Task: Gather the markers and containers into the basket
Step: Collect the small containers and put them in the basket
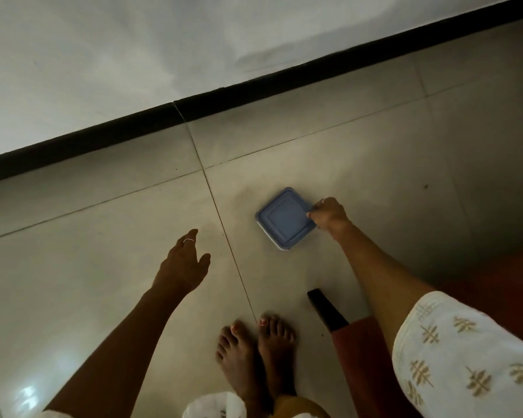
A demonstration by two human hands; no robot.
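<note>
Right hand [328, 214] fingers pinch one corner of square blue plastic lidded container [284, 218] on tiled floor [103, 236]. Left hand [184, 260] fingers spread, empty. Risk: corner-only grip slips or lid pops off. Basket unseen.

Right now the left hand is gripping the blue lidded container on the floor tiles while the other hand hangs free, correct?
Not quite: the head view shows the right hand gripping the blue lidded container at its edge on the floor tiles. The left hand is the free one, fingers relaxed and holding nothing.
</note>
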